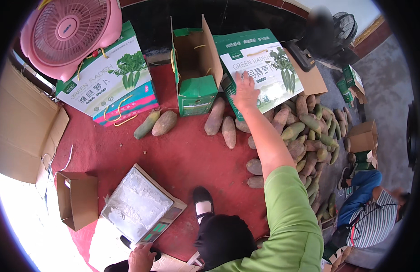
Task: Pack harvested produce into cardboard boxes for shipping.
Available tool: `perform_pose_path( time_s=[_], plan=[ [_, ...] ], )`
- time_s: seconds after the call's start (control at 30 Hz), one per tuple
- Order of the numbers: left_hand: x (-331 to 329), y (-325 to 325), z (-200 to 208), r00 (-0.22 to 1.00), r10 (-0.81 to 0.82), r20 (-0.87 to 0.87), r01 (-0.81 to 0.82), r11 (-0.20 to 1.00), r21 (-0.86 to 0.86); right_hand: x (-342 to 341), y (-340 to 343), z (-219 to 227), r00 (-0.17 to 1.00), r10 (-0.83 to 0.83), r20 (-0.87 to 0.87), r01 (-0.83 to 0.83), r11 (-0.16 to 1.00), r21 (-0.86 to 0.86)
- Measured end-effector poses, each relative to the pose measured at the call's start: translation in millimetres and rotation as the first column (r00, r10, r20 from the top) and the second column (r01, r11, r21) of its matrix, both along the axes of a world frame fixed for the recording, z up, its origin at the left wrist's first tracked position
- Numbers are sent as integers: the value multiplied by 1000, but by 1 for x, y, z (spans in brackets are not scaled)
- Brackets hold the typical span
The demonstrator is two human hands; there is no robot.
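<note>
A: What is closest to us?

B: The left hand (141,258) is down low, by the scale (142,209). It rests near the scale's front edge. I can't tell if its grip is open or closed, because only the back of the hand shows.

A: What is on the scale?

B: A white sheet covers the top. Nothing else sits on it. A small brown box (77,199) lies open just to its left on the red floor (182,154).

A: And the other hand?

B: The right hand (245,92) reaches far out, with the arm stretched long. It lies flat on the tilted box (259,72), the green and white one. The fingers are spread wide. They hold nothing. They just press on the box's face.

A: Where is that box?

B: It leans at the far side, right by the radish pile (309,136). An open green box (194,68) stands just left of it.

A: How can the hand do this well?

B: I think it should get its fingers on an edge of the box, not just on the flat face. A flat press could let the box slide. It should also pull slowly, so the box does not bump the radishes lying next to it.

A: What else is far away?

B: Another box (108,77) with a pink fan (69,31) on top. Two radishes (156,123) lie in front of it.
</note>
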State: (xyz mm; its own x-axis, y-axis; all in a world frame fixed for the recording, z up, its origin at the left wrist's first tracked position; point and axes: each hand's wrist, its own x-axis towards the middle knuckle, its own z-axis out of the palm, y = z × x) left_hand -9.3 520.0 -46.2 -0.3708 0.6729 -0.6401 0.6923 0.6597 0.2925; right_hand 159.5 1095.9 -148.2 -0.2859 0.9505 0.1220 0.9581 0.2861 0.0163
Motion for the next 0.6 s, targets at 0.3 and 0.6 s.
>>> perform_pose_path(
  time_s=[0.3, 0.6],
  plan=[
    [-2, 15, 19, 997, -35, 62, 42, 992, -120, 128, 12, 20, 981, -135, 137, 140, 990, -27],
    [-1, 13, 12, 995, -85, 57, 88, 995, -48, 86, 31, 22, 999, 19, -32, -16, 995, 93]
  ],
)
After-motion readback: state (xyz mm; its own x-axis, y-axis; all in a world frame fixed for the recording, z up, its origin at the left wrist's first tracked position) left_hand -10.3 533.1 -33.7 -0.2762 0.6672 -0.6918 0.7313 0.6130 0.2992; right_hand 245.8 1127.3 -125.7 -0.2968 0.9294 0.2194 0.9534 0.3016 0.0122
